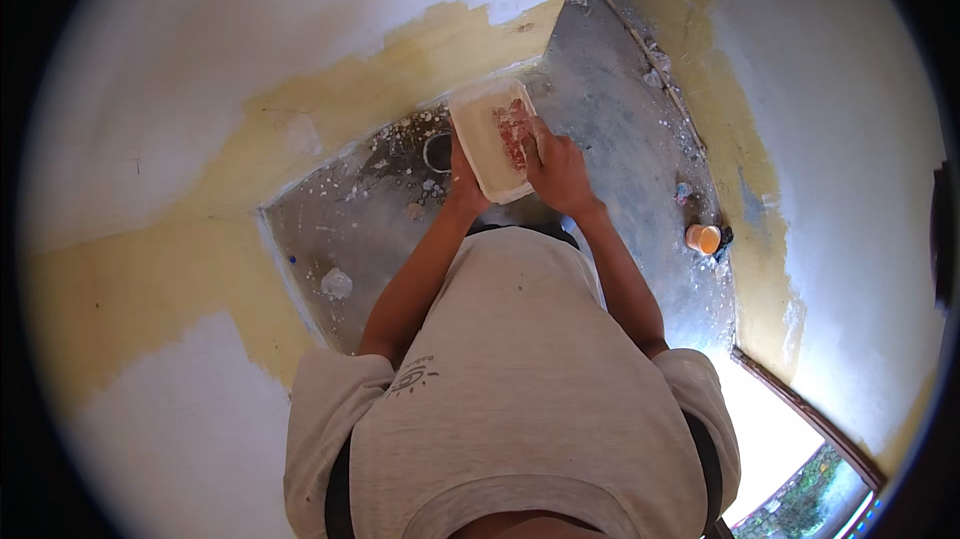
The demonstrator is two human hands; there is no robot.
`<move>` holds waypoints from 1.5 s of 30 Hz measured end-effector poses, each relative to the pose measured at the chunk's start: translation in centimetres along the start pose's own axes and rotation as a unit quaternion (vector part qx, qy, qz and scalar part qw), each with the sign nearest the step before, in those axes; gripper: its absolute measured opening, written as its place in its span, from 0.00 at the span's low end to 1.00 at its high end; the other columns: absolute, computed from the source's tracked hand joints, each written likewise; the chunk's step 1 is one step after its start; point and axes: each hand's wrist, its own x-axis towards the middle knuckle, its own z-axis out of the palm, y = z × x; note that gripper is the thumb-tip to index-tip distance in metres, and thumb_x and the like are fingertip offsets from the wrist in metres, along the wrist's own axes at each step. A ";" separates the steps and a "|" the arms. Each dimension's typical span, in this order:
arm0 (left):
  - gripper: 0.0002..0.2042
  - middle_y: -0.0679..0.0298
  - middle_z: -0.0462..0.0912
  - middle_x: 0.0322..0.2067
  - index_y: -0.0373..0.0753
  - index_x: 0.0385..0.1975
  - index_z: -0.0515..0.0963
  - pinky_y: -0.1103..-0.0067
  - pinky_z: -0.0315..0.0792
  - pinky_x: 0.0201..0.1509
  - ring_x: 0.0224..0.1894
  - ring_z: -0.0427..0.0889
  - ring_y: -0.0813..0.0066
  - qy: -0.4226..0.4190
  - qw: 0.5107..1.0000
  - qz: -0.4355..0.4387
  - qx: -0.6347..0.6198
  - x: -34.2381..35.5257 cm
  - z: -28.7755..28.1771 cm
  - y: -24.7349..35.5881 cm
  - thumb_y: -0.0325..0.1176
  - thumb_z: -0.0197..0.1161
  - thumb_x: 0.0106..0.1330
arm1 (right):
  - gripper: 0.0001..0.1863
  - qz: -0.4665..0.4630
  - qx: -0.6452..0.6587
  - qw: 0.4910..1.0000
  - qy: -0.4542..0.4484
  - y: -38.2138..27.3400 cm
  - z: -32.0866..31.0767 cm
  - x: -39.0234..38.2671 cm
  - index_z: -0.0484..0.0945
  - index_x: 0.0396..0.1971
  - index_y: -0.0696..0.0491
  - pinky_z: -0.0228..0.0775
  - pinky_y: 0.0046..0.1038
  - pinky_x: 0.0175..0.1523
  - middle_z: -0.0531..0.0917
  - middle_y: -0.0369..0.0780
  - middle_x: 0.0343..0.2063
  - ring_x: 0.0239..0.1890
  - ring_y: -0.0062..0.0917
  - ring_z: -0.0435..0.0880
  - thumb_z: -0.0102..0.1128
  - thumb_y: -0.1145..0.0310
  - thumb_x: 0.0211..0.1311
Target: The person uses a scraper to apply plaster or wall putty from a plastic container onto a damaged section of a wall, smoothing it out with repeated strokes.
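I hold a cream rectangular plastic tray (479, 133) at chest height over the floor. My left hand (463, 174) is closed on its left side, mostly hidden behind it. My right hand (556, 171) is closed over the tray's right side, gripping something I cannot make out. Beside its fingers, inside the tray, is a reddish, whitish-speckled patch or piece (509, 122). A dark round container (428, 153) stands on the floor behind the tray, partly hidden.
Part-painted white and yellow walls (170, 199) meet the paint-spattered concrete floor (610, 99). A long pole (640, 44) lies along the right wall, near an orange container (704, 239). A crumpled clear bag (337, 284) lies lower left. A bright doorway (770, 439) opens at lower right.
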 end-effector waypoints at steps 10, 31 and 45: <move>0.32 0.60 0.74 0.63 0.45 0.70 0.63 0.65 0.74 0.66 0.62 0.77 0.64 -0.013 0.995 -0.083 0.053 5.3 3.9 -12.3 0.61 0.38 0.77 | 0.15 0.057 -0.045 0.995 0.073 6.4 -10.4 -4.1 0.73 0.52 0.60 0.72 0.52 0.36 0.81 0.59 0.24 0.31 0.58 0.82 0.54 0.70 0.68; 0.29 0.62 0.76 0.60 0.44 0.67 0.66 0.65 0.77 0.63 0.60 0.79 0.66 -0.031 0.959 -0.269 0.086 14.1 9.0 -32.3 0.58 0.42 0.77 | 0.14 0.223 -0.026 0.955 0.195 21.4 -25.6 -11.4 0.72 0.50 0.58 0.72 0.52 0.35 0.81 0.58 0.23 0.30 0.57 0.82 0.52 0.68 0.70; 0.29 0.63 0.78 0.59 0.45 0.67 0.66 0.66 0.78 0.61 0.59 0.80 0.67 -0.006 0.943 -0.327 0.058 22.9 9.5 -33.5 0.59 0.42 0.77 | 0.12 0.265 0.025 0.934 0.240 25.5 -26.8 -3.5 0.73 0.47 0.60 0.72 0.51 0.33 0.81 0.58 0.24 0.29 0.57 0.81 0.52 0.69 0.70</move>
